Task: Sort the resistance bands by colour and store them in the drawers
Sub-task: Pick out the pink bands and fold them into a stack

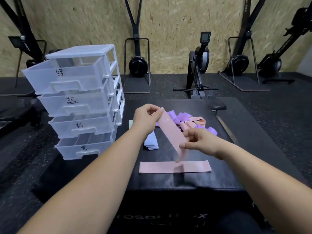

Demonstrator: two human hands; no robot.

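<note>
A pink resistance band [170,130] is stretched slantwise above the black box. My left hand [146,119] pinches its upper end and my right hand [200,141] pinches its lower part. A second pink band [174,167] lies flat near the box's front edge. A stack of pale blue bands [151,141] lies under my left wrist. A tangle of purple and pink bands [190,120] sits behind my hands. The clear plastic drawer unit [79,102] stands at the left, its four labelled drawers pulled partly out.
The black padded box [185,181] holds the bands. Rowing machines [199,65] and black equipment stands [137,65] line the chipboard wall behind. Dark rubber flooring surrounds the box. My dark-clothed knee [236,222] shows at the bottom right.
</note>
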